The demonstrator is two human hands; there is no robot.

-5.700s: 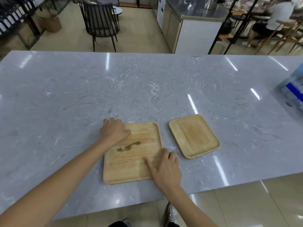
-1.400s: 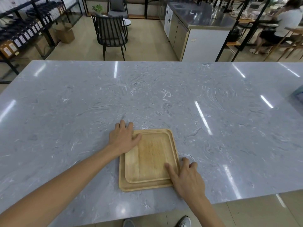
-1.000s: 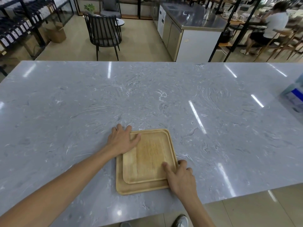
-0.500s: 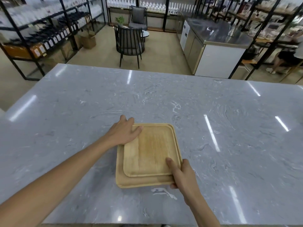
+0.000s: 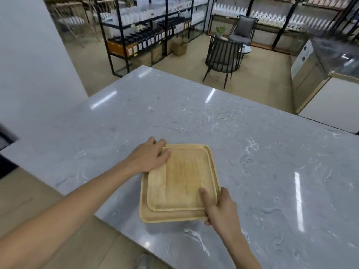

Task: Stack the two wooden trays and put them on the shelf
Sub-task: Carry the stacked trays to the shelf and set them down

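Head view: the stack is up off the surface (image 5: 252,152) now. A moment ago it lay flat with both hands only resting on its edges, so the lift is the fresh news here. Small tray (image 5: 180,179) sits nested in the big tray (image 5: 172,217), pushed toward the far right corner. Left hand (image 5: 149,158) clamps the far-left corner, thumb over the small tray's rim, the other fingers tucked out of sight beyond the edge. Right hand (image 5: 219,206) grips the near-right corner, thumb pressed down on the small tray, fingers curled under the big one. Stacking looks done, and my read is the carry to a shelf comes next.

The view has swung left too. The grey marbled surface below the hands is bare and glossy, its near-left corner showing just under the left forearm. Beyond the left hand, well apart, a white wall (image 5: 35,55) and black shelves (image 5: 147,26) packed with bottles; beyond the right hand a black chair (image 5: 223,55) and a steel counter (image 5: 330,61). Which shelf takes the trays I cannot tell
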